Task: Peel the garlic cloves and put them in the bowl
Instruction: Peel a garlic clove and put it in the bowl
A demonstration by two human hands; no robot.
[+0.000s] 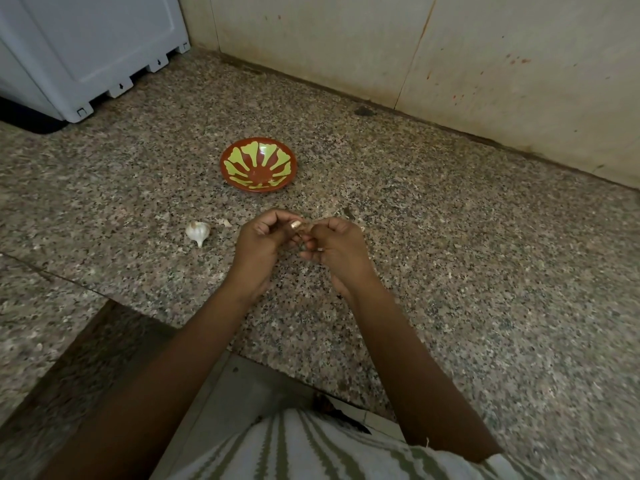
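A red bowl [259,164] with a yellow-green petal pattern sits on the speckled granite counter [450,258]; nothing shows inside it. Just in front of it, my left hand [263,237] and my right hand [337,245] meet above the counter, fingers curled, pinching a small garlic clove [300,229] between them. The clove is mostly hidden by my fingers. A white garlic bulb [198,231] lies on the counter to the left of my left hand. A small scrap of garlic skin [225,222] lies beside the bulb.
A white appliance [86,53] stands at the back left corner of the counter. A stained tiled wall [450,64] runs along the back. The counter's front edge steps down near my striped shirt [311,448].
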